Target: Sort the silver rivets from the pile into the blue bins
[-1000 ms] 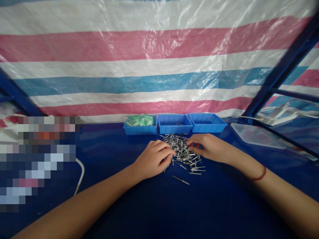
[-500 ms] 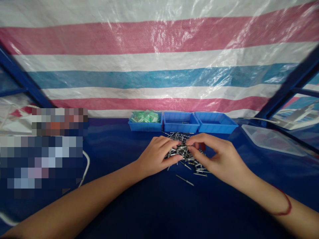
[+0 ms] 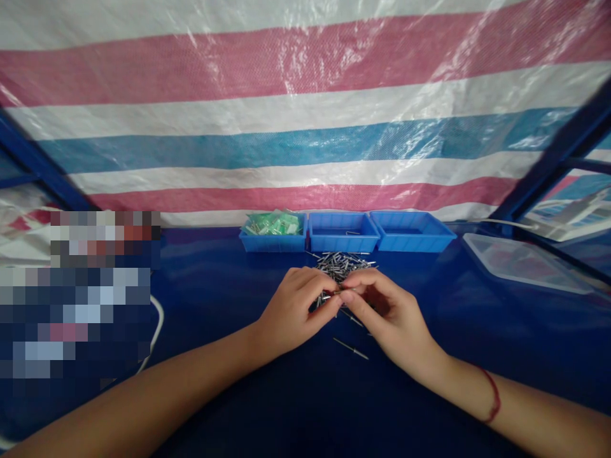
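A heap of metal pop rivets (image 3: 341, 264) lies on the blue table, partly covered by my hands. My right hand (image 3: 394, 315) is closed in a pinch on a thin rivet (image 3: 350, 290) just in front of the heap. My left hand (image 3: 296, 308) meets it there, thumb and forefinger closed around rivets whose silvery ends (image 3: 326, 297) show between the fingers. The fingertips of both hands nearly touch, so how many rivets they hold is hidden. One loose rivet (image 3: 351, 348) lies nearer to me, apart from the heap.
Behind the heap stand three blue bins: the left bin (image 3: 272, 243) holds green-printed plastic packets, the middle bin (image 3: 342, 243) a few rivets, and the right bin (image 3: 417, 241) is at the end. A translucent plastic lid (image 3: 522, 264) lies at right. A striped sheet (image 3: 296, 149) hangs behind.
My right hand has moved left from the heap with a rivet, up to my left hand. The fingers of my left hand have closed. The view has shifted slightly.
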`<state>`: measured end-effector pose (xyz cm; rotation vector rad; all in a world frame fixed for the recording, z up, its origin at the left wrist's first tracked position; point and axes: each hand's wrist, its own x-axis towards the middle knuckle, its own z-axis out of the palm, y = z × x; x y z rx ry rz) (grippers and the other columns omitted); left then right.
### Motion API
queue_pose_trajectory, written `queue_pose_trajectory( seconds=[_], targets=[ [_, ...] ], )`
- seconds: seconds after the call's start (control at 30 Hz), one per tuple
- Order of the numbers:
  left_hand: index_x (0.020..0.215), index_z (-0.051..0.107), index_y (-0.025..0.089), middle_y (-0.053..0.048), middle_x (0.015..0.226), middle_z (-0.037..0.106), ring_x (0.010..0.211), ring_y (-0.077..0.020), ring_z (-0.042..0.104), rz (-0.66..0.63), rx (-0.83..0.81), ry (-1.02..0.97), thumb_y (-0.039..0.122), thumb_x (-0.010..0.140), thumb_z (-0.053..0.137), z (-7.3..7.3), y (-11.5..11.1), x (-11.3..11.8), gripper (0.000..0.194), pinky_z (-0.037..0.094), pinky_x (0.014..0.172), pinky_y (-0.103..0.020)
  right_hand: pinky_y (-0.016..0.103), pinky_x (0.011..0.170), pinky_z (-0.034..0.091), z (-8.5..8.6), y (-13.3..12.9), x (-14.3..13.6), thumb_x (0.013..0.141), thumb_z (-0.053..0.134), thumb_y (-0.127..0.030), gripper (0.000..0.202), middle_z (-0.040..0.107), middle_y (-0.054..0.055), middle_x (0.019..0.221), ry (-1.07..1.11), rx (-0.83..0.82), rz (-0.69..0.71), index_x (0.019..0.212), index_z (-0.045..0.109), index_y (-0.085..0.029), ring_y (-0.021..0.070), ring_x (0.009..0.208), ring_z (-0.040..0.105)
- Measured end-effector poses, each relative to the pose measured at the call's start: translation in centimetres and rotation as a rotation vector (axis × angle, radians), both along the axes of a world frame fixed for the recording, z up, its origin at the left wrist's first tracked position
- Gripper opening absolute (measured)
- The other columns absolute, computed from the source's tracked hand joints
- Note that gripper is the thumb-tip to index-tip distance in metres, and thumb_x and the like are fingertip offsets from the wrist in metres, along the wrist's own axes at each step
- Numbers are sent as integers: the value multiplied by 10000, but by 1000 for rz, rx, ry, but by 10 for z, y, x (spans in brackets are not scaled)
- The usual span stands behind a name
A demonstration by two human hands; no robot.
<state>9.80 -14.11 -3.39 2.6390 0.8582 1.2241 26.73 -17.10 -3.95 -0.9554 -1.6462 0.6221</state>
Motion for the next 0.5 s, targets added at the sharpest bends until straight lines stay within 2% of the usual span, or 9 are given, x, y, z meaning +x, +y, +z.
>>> queue_pose_trajectory(
  seconds=[0.1,0.2,0.4,0.5],
  targets=[
    [831,553,193,-10,788,640,767,-140,591,26,-14,-4,257,891,515,0,0,0,96,427,735,-283,264,555,475,1,2,1,824,604,-284,69,598,13,760,8,-18,-21,842,596,-218,138,657,567],
    [869,554,198,-16,798,641,769,-145,595,36,-16,-20,274,896,502,0,0,0,96,439,737,-287,270,571,480,2,1,2,828,598,-287,72,619,25,791,0,25,-25,848,615,-220,149,693,583],
    [875,532,203,-9,783,626,742,-135,590,37,-14,-88,232,889,512,1,0,0,38,450,708,-276,293,639,497,4,3,2,855,559,-250,93,655,40,857,-30,47,-3,891,641,-226,165,775,616],
    [877,525,198,-4,785,622,740,-128,588,13,-4,-117,213,884,520,1,0,-1,17,449,694,-266,288,628,481,2,4,2,859,553,-241,93,650,32,835,-79,60,1,886,640,-224,157,750,603]
  ],
)
